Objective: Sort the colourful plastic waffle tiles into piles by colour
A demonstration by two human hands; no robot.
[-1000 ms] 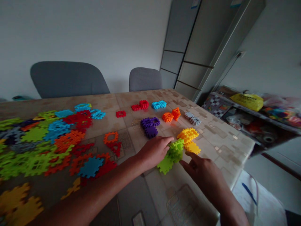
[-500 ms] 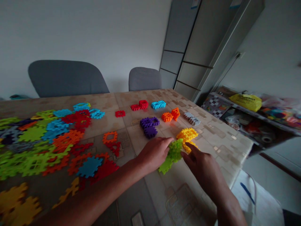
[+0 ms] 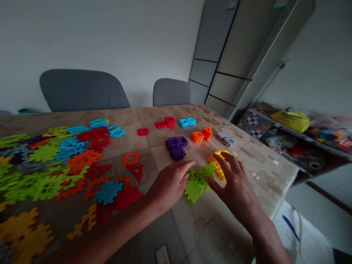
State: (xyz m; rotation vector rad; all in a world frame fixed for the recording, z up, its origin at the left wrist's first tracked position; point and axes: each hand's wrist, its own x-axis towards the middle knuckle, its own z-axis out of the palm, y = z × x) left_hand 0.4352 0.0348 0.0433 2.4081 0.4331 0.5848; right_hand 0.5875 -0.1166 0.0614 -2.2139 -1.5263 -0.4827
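Note:
Light green toothed plastic building pieces (image 3: 194, 187) lie in a small heap on the table between my two hands. My left hand (image 3: 171, 183) is at the heap's left edge, fingers stretched out and nothing held; whether it touches the pieces I cannot tell. On the other side, my right hand (image 3: 233, 183) has its thumb and fingers spread, with the thumb tip close to the green pieces. Yellow pieces (image 3: 219, 169) sit just behind, partly covered by my right fingers. A purple pile (image 3: 177, 148) is beyond my left hand.
Mixed coloured pieces (image 3: 71, 157) spread over the table's left side. Farther back are small groups in red (image 3: 167, 123), blue (image 3: 187, 122), orange (image 3: 202, 135) and grey (image 3: 226, 139). Two chairs (image 3: 172, 91) stand behind the table. Its edge (image 3: 288, 183) drops off at right.
My left hand has drawn back a little to the left from the green pieces. My right hand's fingers have spread wider and lifted, and more of the green heap shows.

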